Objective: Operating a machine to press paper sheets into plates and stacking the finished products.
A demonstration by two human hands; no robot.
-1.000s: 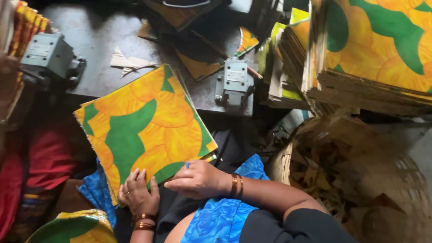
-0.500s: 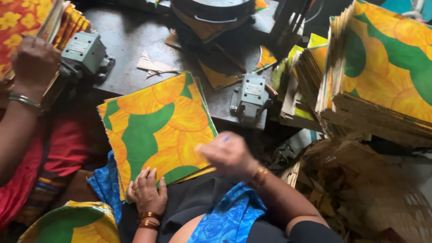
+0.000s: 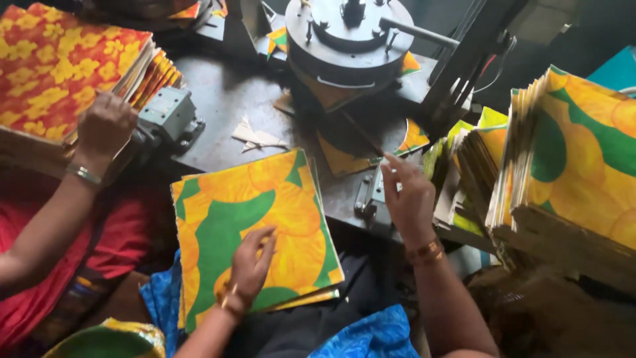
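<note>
A stack of square paper sheets (image 3: 265, 219) printed yellow, orange and green lies on the dark table edge (image 3: 218, 99) and over my lap. My left hand (image 3: 250, 265) rests flat on its near part, fingers spread. My right hand (image 3: 407, 195) reaches up to the right, fingers apart, at a small grey metal block (image 3: 371, 195) on the table's right edge; nothing is in it. Behind stands a round black metal press (image 3: 351, 33) with printed sheets under it.
A tall stack of the same printed sheets (image 3: 570, 159) stands at right, with smaller piles (image 3: 464, 172) beside it. At left another person's hand (image 3: 103, 126) touches a red-and-yellow sheet stack (image 3: 59, 73) next to a grey metal block (image 3: 165, 116). Paper scraps (image 3: 255, 136) lie on the table.
My right hand lifted off the sheets and moved up and right to the grey block. My left hand slid further onto the stack. The view tilted up, showing the press.
</note>
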